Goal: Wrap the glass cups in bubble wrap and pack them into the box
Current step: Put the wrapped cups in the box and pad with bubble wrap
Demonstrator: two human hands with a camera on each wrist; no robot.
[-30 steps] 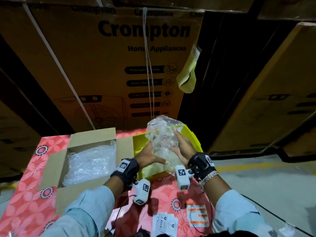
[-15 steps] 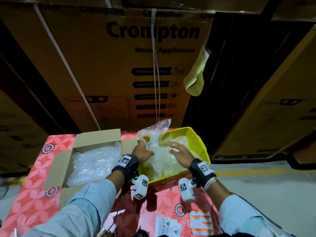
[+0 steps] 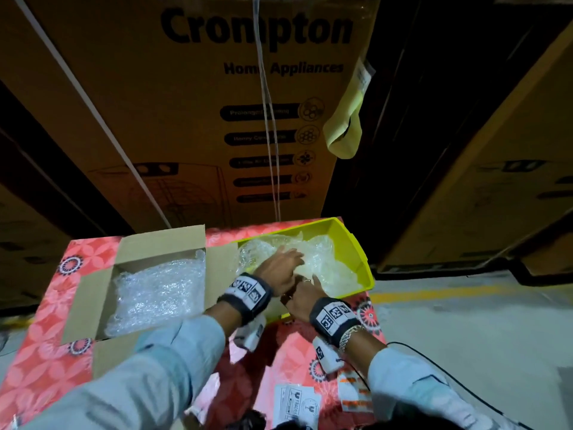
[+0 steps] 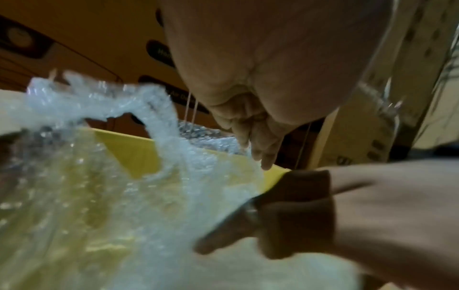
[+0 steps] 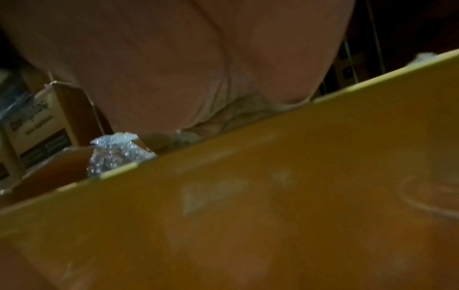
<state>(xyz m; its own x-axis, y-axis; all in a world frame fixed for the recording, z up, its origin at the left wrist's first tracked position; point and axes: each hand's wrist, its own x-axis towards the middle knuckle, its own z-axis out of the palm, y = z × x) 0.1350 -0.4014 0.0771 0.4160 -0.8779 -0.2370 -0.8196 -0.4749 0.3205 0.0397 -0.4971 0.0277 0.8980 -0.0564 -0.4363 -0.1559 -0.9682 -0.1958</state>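
Stacked cartons (image 3: 192, 97) wall off the far side of the surface (image 3: 46, 361), which wears a red flowered cloth. Both hands are down in the yellow bin (image 3: 361, 259) at its far right corner. The left hand (image 3: 280, 270) lies flat on the bubble wrap (image 3: 322, 259), fingers (image 3: 293, 254) stretched out and pointing toward the bin's far right corner, pressing rather than gripping. The right hand (image 3: 305, 294) sits just beside it at the bin's near edge, the two touching or nearly so; its fingers (image 3: 316, 282) reach forward into the same wrap, and the left wrist view shows them bent against the sheet, though blur keeps me from telling whether they pinch it.

No bare glass cup shows itself. If one is there, it lies under the wrap ahead of the fingertips, and I cannot say which way it points or how its long axis runs. The heap itself spreads along the bin's length, from the near left toward the far right.

Outward to the left, well apart from the hands but close to the bin's left wall, stands the box (image 3: 93, 274), flaps open, already lined or part filled with more wrap (image 3: 158, 290). The left hand is the nearer one to it, so my guess is any carry goes leftward. Some printed slips (image 3: 297, 401) lie at the near edge.
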